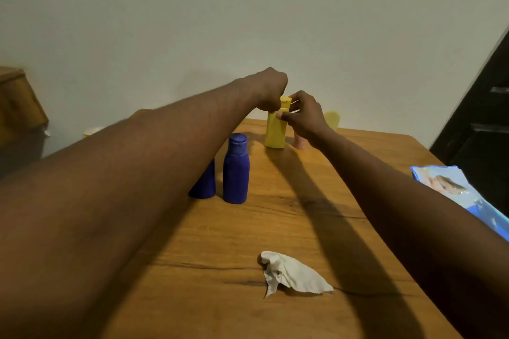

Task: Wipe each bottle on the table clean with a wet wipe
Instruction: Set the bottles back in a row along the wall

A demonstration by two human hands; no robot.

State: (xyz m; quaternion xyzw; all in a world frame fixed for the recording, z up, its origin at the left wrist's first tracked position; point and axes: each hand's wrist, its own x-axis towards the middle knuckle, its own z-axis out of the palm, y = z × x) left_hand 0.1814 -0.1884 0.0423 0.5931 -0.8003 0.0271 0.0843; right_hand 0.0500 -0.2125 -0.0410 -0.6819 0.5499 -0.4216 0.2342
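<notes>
A yellow bottle [275,131] stands upright near the far edge of the wooden table [289,228]. My left hand [271,89] grips its cap from above and the left. My right hand [304,115] pinches the bottle's top from the right. Two blue bottles stand nearer: one in full view [236,170], the other [205,183] partly hidden behind my left forearm. A crumpled white wet wipe [290,272] lies loose on the near part of the table, with neither hand on it.
A pale yellow bottle [332,118] and a pink bottle [299,142] stand behind my right hand, mostly hidden. A blue wet-wipe pack [451,187] lies at the table's right edge. A brown box [19,102] is at far left, a dark door [484,118] at right.
</notes>
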